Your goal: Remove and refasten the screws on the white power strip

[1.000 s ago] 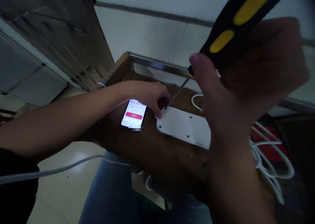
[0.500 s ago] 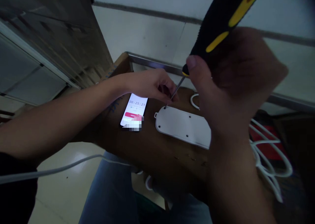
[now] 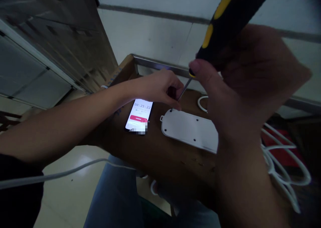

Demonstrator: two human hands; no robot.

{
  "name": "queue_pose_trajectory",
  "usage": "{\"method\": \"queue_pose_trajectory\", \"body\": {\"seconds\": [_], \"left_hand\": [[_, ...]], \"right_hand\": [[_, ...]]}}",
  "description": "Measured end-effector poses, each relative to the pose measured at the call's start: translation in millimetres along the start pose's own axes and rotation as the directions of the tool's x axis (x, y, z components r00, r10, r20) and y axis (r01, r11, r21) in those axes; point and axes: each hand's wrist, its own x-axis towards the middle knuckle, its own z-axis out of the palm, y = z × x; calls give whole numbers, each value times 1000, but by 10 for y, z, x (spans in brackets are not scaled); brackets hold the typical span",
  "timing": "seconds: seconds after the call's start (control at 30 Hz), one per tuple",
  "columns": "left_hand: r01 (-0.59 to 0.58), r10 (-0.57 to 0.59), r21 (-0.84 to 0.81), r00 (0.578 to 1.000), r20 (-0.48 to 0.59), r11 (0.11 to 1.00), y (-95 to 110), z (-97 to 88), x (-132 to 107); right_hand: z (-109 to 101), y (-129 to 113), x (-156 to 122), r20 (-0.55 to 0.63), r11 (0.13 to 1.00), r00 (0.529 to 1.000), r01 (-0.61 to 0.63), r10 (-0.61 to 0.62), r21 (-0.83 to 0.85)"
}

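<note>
The white plastic power strip casing (image 3: pixel 189 131) lies flat on the brown wooden board (image 3: pixel 160 161), a little right of the middle, and its dark screw holes (image 3: pixel 171 110) are showing. It looks light and stiff but smooth, so it may slide; the best hold is probably on its flat edges. The right hand (image 3: pixel 248 81) is clenched around the black and yellow screwdriver handle (image 3: pixel 230 17), and the thin metal shaft (image 3: pixel 186 88) points down at the far left hole. The left hand (image 3: pixel 163 89) curls just above this hole, but I cannot tell if its fingers hold anything small. Compared with the earlier frame, these fingers sit nearer the shaft, and the timer on the bright smartphone (image 3: pixel 139 115) shows one second more.
</note>
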Motion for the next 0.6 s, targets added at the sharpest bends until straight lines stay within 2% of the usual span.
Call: {"method": "queue_pose_trajectory", "body": {"seconds": [0.13,0.2,0.4,0.6], "left_hand": [[81,-80,5,972,221,997,-20,23,-13],[98,-107,47,956,273,994,-39,45,-15],[101,-125,98,952,279,990,-87,88,4],[98,-124,106,955,271,989,-72,86,7]], "right_hand": [[10,-4,-12,9,1000,1000,-28,28,1],[19,-22,-11,-4,1000,1000,-16,16,19],[22,-82,-7,-18,998,998,-65,65,18],[8,-86,-12,-2,1000,1000,-13,13,-13]]}}
